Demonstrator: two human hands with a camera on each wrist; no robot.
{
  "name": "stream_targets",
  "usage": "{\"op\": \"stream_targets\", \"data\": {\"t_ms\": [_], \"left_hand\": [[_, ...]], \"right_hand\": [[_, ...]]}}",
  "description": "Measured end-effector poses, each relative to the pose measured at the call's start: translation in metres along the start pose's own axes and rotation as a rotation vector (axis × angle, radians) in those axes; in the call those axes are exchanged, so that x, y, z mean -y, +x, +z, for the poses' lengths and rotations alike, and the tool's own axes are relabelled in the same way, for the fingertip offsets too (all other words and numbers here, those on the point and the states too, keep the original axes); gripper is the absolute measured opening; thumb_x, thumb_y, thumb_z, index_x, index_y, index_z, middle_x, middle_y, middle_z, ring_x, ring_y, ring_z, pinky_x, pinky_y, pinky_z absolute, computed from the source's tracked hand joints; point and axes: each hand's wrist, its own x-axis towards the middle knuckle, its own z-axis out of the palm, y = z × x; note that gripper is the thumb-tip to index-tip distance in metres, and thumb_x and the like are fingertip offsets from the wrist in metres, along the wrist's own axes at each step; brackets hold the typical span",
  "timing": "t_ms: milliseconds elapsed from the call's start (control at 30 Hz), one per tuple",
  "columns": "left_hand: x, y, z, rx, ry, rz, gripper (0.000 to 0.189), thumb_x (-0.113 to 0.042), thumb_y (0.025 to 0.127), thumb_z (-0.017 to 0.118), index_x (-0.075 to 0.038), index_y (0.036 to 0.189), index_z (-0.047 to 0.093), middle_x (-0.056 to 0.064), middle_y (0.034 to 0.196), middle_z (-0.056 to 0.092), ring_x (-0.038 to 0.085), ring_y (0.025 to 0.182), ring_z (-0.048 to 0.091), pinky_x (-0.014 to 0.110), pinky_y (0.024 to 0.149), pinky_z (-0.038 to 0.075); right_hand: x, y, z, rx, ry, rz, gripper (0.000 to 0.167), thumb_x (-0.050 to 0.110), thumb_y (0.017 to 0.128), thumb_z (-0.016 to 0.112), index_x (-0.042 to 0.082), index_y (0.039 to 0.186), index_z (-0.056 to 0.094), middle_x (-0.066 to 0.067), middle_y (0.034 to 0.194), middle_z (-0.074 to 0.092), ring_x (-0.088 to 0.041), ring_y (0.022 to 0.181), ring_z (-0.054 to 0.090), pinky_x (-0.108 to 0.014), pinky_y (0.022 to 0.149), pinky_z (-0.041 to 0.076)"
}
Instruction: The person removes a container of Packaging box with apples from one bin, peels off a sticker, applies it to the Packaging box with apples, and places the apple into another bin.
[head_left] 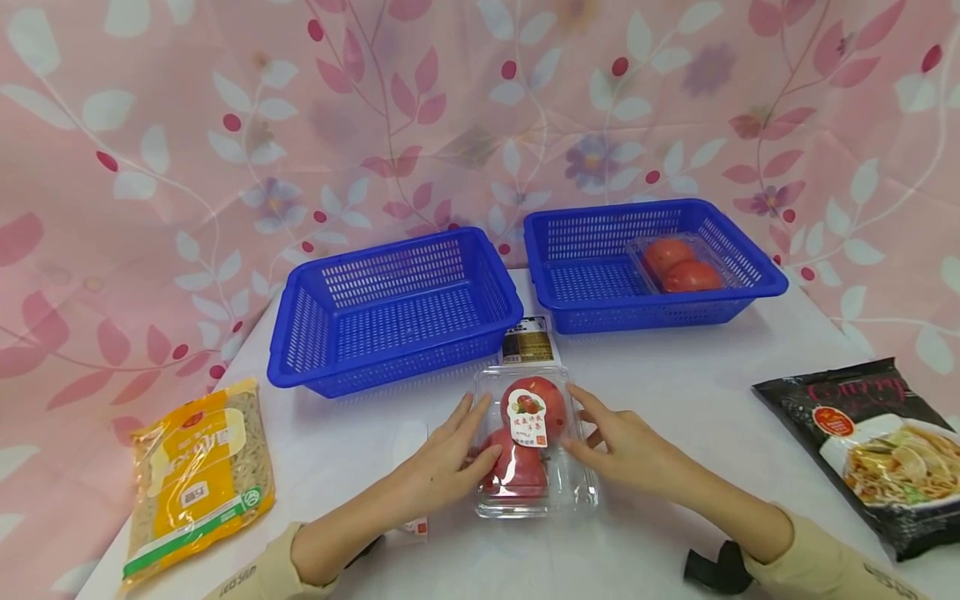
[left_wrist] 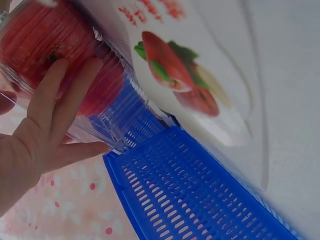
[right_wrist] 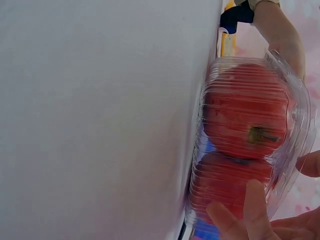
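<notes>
A clear clamshell box of apples (head_left: 525, 442), two red fruits under a picture sticker, lies between both hands at the front middle of the table. My left hand (head_left: 442, 462) grips its left side, with the thumb over the lid. In the left wrist view, the left hand's fingers (left_wrist: 75, 95) press the ribbed plastic wall. From the other side my right hand (head_left: 626, 446) holds the box, the thumb at the lid. The right wrist view shows the right hand's fingers (right_wrist: 257, 210) against the box wall beside one apple (right_wrist: 247, 110).
Two blue baskets (head_left: 397, 358) stand behind; the right basket (head_left: 652, 317) contains another clear box of red fruits (head_left: 690, 275). A small dark-and-gold labelled pack (head_left: 528, 343) lies between them. A yellow bag (head_left: 198, 479) is left, a black noodle bag (head_left: 870, 458) right. A white printed packet (left_wrist: 200, 65) lies near the left forearm.
</notes>
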Motion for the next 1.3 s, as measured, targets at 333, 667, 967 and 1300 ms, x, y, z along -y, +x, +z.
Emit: {"op": "stream_targets", "data": {"t_ms": [333, 667, 967, 1300], "left_hand": [[-0.005, -0.001, 0.000, -0.013, 0.075, 0.039, 0.063, -0.036, 0.093, 0.051, -0.010, 0.145, 0.026, 0.021, 0.149, 0.011, 0.024, 0.109, 0.056, 0.032, 0.084, 0.048], [-0.013, -0.004, -0.002, -0.006, 0.171, 0.051, 0.060, -0.039, 0.090, 0.054, -0.015, 0.142, 0.035, 0.016, 0.150, 0.018, 0.035, 0.124, 0.039, 0.044, 0.090, 0.043], [-0.019, -0.004, -0.003, -0.041, 0.258, 0.133, 0.050, -0.038, 0.091, 0.053, -0.016, 0.135, 0.046, 0.015, 0.146, 0.029, 0.030, 0.111, 0.053, 0.042, 0.083, 0.049], [-0.023, -0.008, -0.009, -0.079, 0.276, 0.140, 0.049, -0.040, 0.092, 0.051, -0.018, 0.135, 0.046, 0.012, 0.146, 0.030, 0.030, 0.111, 0.054, 0.043, 0.082, 0.049]], "right_hand": [[0.007, -0.002, 0.004, -0.038, 0.003, -0.073, 0.063, 0.032, 0.085, 0.064, 0.006, 0.137, 0.039, -0.026, 0.142, 0.026, -0.008, 0.072, 0.057, -0.018, 0.059, 0.048], [0.011, -0.003, 0.005, -0.022, 0.013, -0.123, 0.060, 0.033, 0.085, 0.064, 0.006, 0.134, 0.044, -0.027, 0.142, 0.025, 0.001, 0.063, 0.051, -0.020, 0.059, 0.049], [0.017, -0.002, 0.004, -0.007, -0.031, -0.143, 0.053, 0.033, 0.084, 0.065, 0.012, 0.129, 0.049, -0.018, 0.142, 0.030, -0.002, 0.064, 0.050, -0.020, 0.059, 0.047], [0.025, 0.001, -0.002, -0.035, -0.104, -0.177, 0.053, 0.038, 0.086, 0.062, 0.014, 0.131, 0.049, -0.014, 0.141, 0.034, -0.013, 0.078, 0.056, -0.024, 0.065, 0.049]]}}
